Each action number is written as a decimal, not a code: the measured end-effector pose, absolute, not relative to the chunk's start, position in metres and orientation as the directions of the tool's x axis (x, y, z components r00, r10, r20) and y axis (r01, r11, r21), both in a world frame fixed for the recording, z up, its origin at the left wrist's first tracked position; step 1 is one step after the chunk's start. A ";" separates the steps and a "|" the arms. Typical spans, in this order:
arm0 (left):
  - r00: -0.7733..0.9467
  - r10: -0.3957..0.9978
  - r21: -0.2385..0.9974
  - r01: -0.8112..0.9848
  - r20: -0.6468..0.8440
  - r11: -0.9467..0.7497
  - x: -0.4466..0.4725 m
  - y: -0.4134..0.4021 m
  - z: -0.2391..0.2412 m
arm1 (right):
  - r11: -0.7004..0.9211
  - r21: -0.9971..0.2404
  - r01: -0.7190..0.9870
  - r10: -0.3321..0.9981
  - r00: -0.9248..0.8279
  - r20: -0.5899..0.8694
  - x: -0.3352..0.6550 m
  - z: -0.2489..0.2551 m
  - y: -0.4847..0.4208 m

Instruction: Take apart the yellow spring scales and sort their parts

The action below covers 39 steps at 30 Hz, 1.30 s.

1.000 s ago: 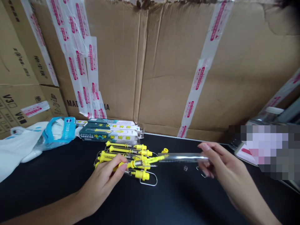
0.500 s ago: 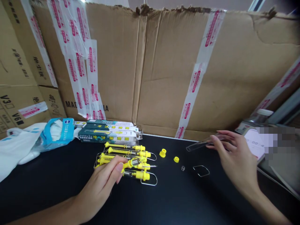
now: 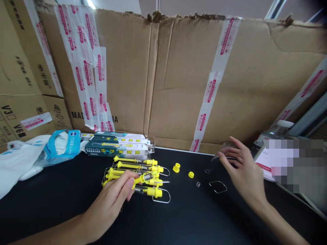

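My left hand (image 3: 116, 197) is closed round a yellow spring scale body (image 3: 141, 179), its metal end pointing right. Beneath and beside it lie several yellow spring scales (image 3: 154, 192) with wire loops. At the right, my right hand (image 3: 245, 170) has its thumb and fingers round a clear tube (image 3: 221, 151), which is faint and smeared against the dark table. A small ring shape (image 3: 207, 169) shows just left of the thumb. Nearby on the table are a yellow cap (image 3: 176, 167), a smaller yellow cap (image 3: 190, 174), a small coil spring (image 3: 198, 184) and a bent wire loop (image 3: 218, 187).
Printed scale boxes (image 3: 117, 148) are stacked at the back left beside a blue-and-white plastic packet (image 3: 63, 144). A cardboard wall (image 3: 178, 78) closes off the back of the black table (image 3: 178, 221). A phone-like panel (image 3: 265, 165) and a capped bottle (image 3: 282, 127) stand at the right.
My right hand has shifted left, its thumb and index finger spread wider. The clear tube has turned and shows less plainly. My left hand keeps its hold on the spring scale body.
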<state>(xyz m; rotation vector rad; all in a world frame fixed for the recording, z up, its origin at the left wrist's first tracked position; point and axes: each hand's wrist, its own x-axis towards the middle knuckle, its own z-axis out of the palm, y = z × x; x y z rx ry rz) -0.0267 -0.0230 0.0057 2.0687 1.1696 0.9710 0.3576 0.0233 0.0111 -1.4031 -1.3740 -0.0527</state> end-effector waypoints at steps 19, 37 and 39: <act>0.365 0.892 0.738 0.518 0.267 -0.433 -0.023 -0.028 0.014 | 0.115 -0.720 0.684 0.925 0.191 0.329 0.376 -0.050 0.088; 0.335 0.886 0.694 0.554 0.321 -0.461 -0.020 -0.035 0.016 | 0.253 -0.767 0.590 0.941 0.034 0.336 0.371 -0.057 0.102; 0.339 0.885 0.693 0.553 0.319 -0.462 -0.019 -0.035 0.017 | 0.244 -0.762 0.599 0.941 0.042 0.335 0.370 -0.056 0.102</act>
